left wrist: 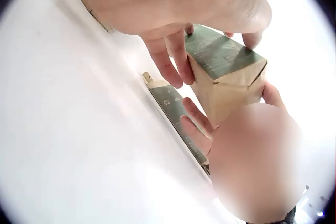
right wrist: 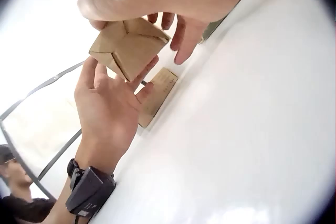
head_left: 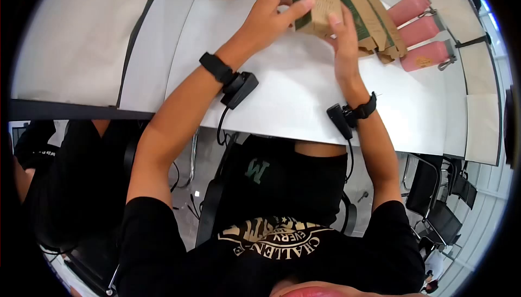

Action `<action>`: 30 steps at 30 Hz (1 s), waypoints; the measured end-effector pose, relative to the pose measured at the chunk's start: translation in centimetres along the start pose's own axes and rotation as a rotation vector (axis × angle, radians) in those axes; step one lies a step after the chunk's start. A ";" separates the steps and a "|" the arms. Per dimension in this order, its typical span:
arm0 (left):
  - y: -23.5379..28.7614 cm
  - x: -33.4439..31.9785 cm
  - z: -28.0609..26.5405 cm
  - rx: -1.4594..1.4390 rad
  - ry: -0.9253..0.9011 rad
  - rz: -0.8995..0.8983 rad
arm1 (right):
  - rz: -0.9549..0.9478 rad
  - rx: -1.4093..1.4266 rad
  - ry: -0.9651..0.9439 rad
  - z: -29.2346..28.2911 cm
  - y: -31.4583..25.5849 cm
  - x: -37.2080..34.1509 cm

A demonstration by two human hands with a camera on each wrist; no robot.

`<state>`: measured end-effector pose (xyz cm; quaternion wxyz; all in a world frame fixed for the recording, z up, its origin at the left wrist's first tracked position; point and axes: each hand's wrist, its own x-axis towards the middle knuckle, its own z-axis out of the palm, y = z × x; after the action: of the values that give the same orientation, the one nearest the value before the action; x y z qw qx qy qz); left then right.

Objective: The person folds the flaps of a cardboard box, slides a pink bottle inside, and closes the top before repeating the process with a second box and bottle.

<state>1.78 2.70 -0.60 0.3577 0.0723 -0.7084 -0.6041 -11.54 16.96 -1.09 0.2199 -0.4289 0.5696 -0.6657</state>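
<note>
Three pink bottles [head_left: 420, 30], that's three, and two filled-out brown boxes [head_left: 324, 1]! Slim cartons [head_left: 388, 33] now: looks like two, though the overlap blurs the count. Wrist cameras [head_left: 241, 89], two.

So my box [head_left: 325, 5] is matt brown paper card, kinda creased at the folded end. The cartons [head_left: 362, 13] look like the same dull card. Tabletop's [head_left: 282, 82] smooth with a soft sheen, bottles [head_left: 424, 30] look smooth too, and my tee's [head_left: 184, 267] just matt cloth.
</note>
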 end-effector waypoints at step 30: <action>-2.9 0.1 -1.8 0.427 0.016 -0.099 | -0.376 -0.577 0.663 -26.3 -0.6 -0.3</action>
<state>1.86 0.44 -3.13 0.3099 0.1859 -0.8129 -0.4567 -32.84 32.30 -0.16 -0.2262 -0.3324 0.6832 -0.6095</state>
